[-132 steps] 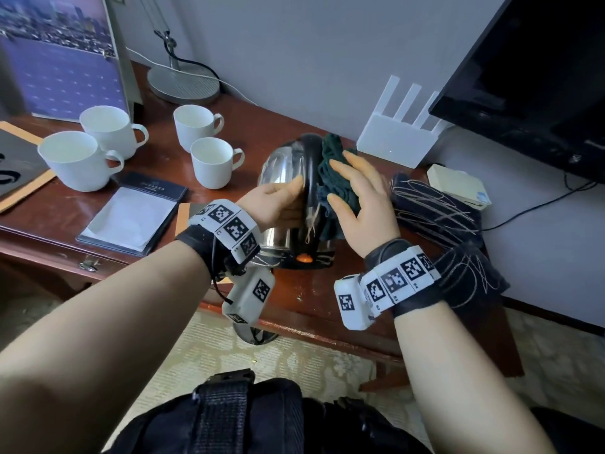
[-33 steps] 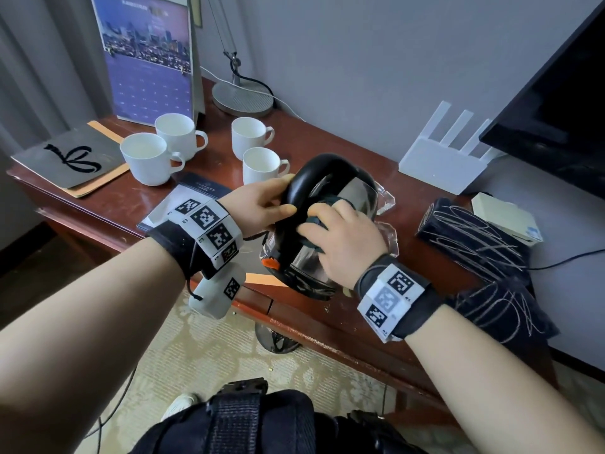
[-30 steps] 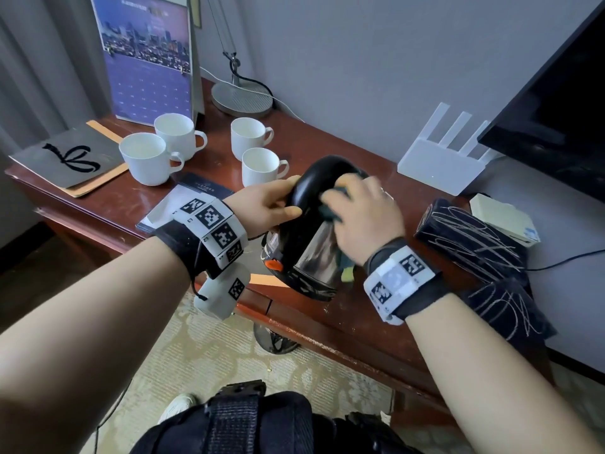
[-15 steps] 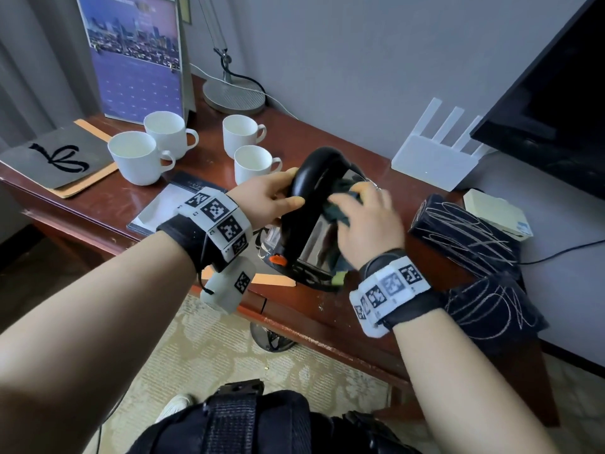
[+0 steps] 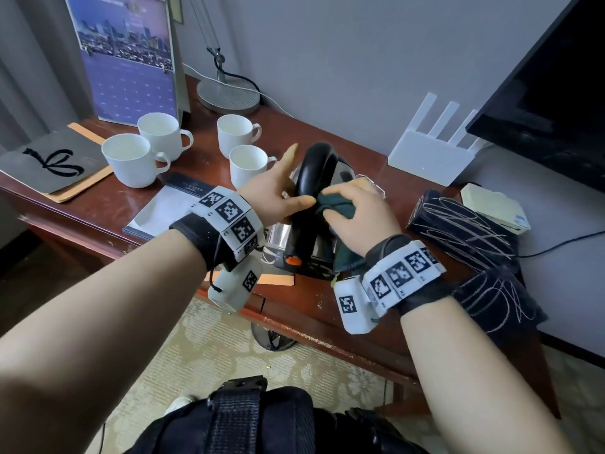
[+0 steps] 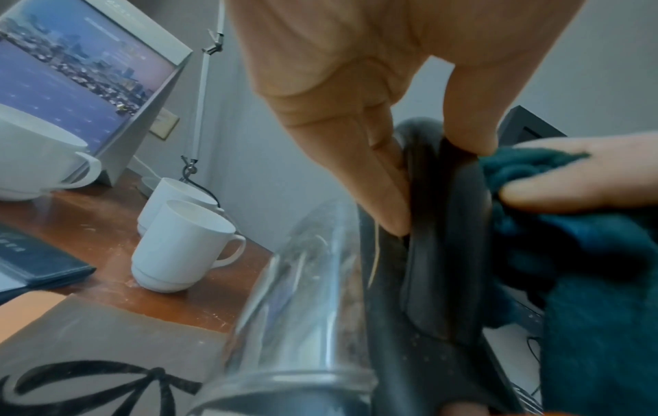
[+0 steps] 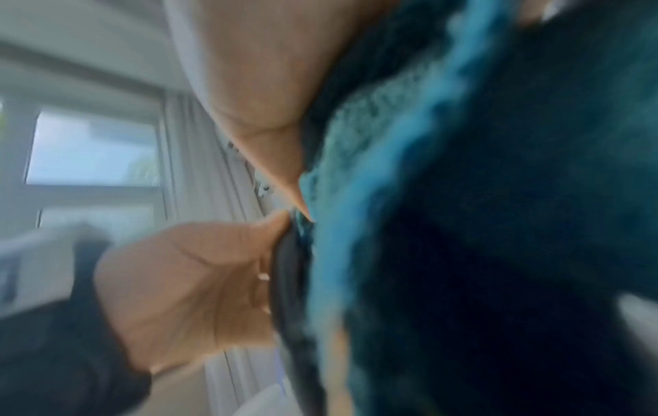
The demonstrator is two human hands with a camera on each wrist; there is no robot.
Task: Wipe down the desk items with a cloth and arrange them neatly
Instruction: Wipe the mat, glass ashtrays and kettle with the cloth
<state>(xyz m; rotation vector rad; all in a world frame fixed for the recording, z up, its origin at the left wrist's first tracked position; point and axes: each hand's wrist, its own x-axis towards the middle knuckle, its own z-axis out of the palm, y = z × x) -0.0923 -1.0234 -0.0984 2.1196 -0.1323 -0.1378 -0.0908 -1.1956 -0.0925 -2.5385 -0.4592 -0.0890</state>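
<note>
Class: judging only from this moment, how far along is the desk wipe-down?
Done: nothing visibly finished. In hand: the right hand rubs the cloth on the kettle handle while the left hand steadies it. Left: four mugs, the notepad and tidying.

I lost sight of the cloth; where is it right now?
In the head view, the dark teal cloth is bunched in the right hand, pressed against the right side of the kettle and its black handle, centre desk.
</note>
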